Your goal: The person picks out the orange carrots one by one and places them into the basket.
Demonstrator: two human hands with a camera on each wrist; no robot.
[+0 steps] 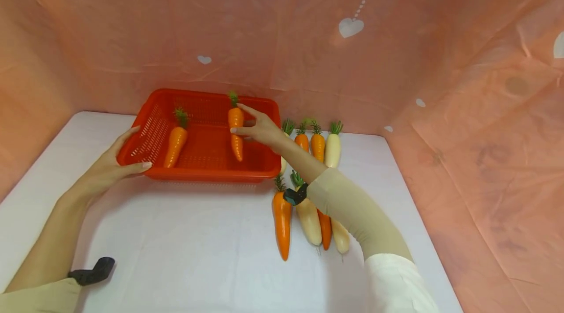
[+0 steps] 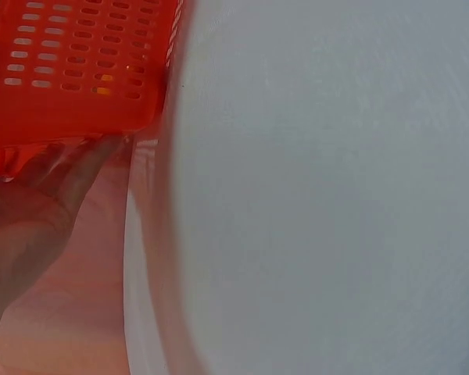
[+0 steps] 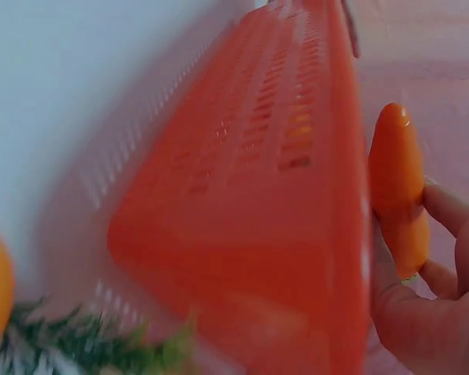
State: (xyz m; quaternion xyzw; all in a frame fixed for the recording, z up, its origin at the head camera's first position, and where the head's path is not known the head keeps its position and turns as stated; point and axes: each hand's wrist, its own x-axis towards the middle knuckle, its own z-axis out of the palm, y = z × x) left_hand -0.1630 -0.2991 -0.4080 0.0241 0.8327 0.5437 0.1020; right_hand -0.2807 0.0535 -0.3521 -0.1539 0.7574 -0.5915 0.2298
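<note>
A red plastic basket point(image 1: 211, 174) with slotted walls stands at the back left of the table. My left hand point(image 1: 103, 168) grips its left end, thumb over the rim at the front corner; the left wrist view shows the fingers point(image 2: 86, 168) against the outside. One orange carrot point(image 1: 176, 142) with a green top leans inside at the left. Over the basket's right half, my right hand point(image 1: 260, 129) pinches another carrot point(image 1: 236, 132) between thumb and fingers, green top toward the back. In the right wrist view this carrot point(image 3: 396, 168) shows beyond the basket's rim.
Right of the basket lie two rows of carrots and white radishes, with a carrot point(image 1: 282, 225) and a white radish point(image 1: 308, 217) in front and another radish point(image 1: 333, 149) behind. My right forearm crosses above them. A pink cloth wall point(image 1: 308, 58) rises behind the white table point(image 1: 198, 254).
</note>
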